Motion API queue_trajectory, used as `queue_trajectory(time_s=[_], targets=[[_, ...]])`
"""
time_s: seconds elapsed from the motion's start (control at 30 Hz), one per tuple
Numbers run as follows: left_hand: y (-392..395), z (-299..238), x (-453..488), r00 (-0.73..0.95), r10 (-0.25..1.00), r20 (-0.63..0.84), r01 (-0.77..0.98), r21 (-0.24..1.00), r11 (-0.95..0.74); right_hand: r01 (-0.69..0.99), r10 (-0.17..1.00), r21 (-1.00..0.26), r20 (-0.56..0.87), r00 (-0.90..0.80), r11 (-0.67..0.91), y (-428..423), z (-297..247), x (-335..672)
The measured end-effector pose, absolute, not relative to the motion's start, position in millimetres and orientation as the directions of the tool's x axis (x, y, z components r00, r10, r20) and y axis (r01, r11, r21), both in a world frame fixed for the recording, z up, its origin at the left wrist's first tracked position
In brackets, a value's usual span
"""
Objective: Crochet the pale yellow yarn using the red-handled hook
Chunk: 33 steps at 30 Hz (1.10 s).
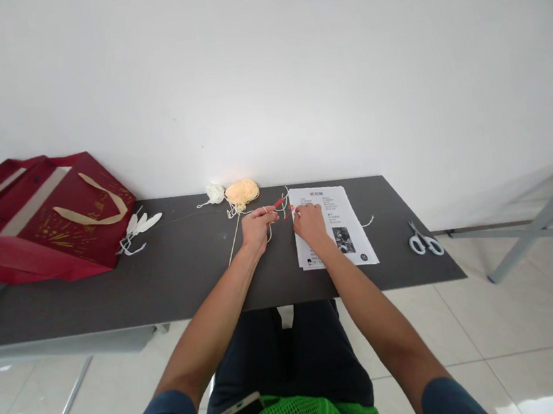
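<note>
Left hand (255, 230) pinching yarn (235, 240); right hand (310, 223) over paper (341, 216), grip can't tell. Risk: slack strands tangle if tugged unevenly.

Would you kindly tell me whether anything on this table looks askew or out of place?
Nothing looks spilled. Slightly untidy, though: the printed sheets are stacked unevenly, a lower edge showing, and a stray white string lies to their right.

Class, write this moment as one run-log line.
left hand: holding yarn, beside red object | right hand: over printed sheets | cream yarn ball: near wall | scissors: right end of table
</note>
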<state>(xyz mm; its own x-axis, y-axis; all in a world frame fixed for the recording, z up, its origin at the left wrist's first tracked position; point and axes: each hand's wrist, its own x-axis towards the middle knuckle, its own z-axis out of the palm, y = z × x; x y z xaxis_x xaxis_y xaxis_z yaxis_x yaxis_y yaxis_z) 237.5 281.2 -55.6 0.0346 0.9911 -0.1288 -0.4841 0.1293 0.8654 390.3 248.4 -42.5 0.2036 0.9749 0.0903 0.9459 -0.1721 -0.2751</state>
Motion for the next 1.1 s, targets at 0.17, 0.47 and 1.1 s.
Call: queue_trajectory(time_s=[0.17, 0.47, 1.1], targets=[[289.5, -48.5, 231.0, 0.057, 0.991, -0.117, -0.478, 0.869, 0.13, 0.924, 0.968, -0.311, 0.035, 0.247, -0.225, 298.5, -49.5, 392.7], [301.8, -41.5, 221.6, 0.112, 0.993, -0.046, -0.498, 0.862, 0.096, 0.872, 0.952, -0.398, -0.012, 0.305, -0.285, 321.1, -63.0, 390.8], [277.3, -23.8, 205.3, 0.097, 0.986, 0.132, -0.496, 0.866, -0.067, -0.374, 0.996, -0.923, 0.085, 0.022, 0.087, 274.9, -10.1, 377.8]])
